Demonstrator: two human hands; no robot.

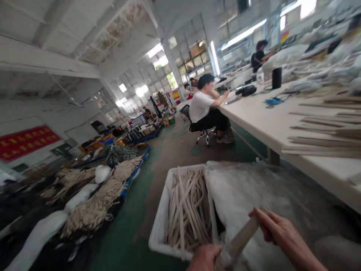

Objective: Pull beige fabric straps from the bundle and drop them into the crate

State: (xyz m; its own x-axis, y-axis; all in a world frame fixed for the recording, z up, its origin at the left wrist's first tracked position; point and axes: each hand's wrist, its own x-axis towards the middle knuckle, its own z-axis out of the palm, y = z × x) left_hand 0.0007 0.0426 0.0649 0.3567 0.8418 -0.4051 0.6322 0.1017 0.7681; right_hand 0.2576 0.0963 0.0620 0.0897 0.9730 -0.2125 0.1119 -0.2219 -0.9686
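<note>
A flat beige strap [244,235], perhaps several layers together, stretches slantwise between my two hands. At its lower end my left hand [205,258] is closed round it, partly cut off by the bottom edge of the view. My right hand [280,230] grips the upper end between thumb and fingers. Just left of and beyond my hands stands a white plastic bin [158,235], filled with long, loosely heaped beige straps [190,205]. Behind the held strap lies a bulky sheet of clear plastic [242,188]. Motion blur softens the finer detail.
To the right runs a long white table [254,122] carrying stacked beige strips [327,141]. A person [201,103] sits at it on a wheeled chair; another person [258,58] works farther back. Leftward, heaped straps [93,207] lie along a blue pallet [135,171], across a green floor [121,233].
</note>
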